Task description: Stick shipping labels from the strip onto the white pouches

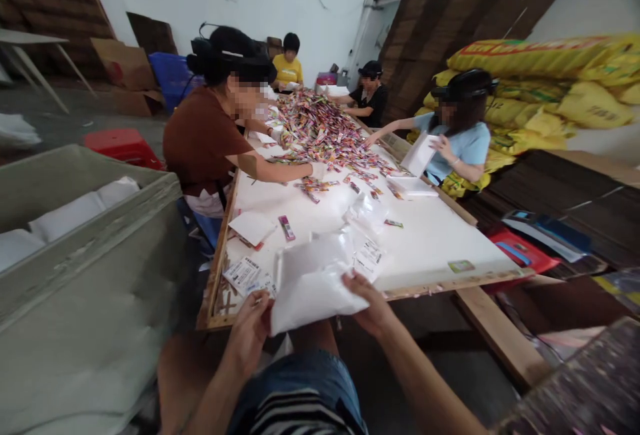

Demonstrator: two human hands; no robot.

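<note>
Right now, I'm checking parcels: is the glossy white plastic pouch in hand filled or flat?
Filled, apparently: the glossy white plastic pouch bulges between the left hand and right hand; its contents are hidden.

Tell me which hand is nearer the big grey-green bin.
Left. The left hand, at the near-left edge of the white package, is to the right of the bin; the right hand, at the package's opposite side, is farther away.

The white bag (317,282) is looking like glossy, lightly crinkled plastic, and the sachets (320,128) are giving off a shiny film look. Worktop (425,248) is showing smooth, its rim (225,321) rough bare wood. Bin (95,315) is looking matt and scuffed, yellow sacks (540,65) are shining like plastic.
</note>
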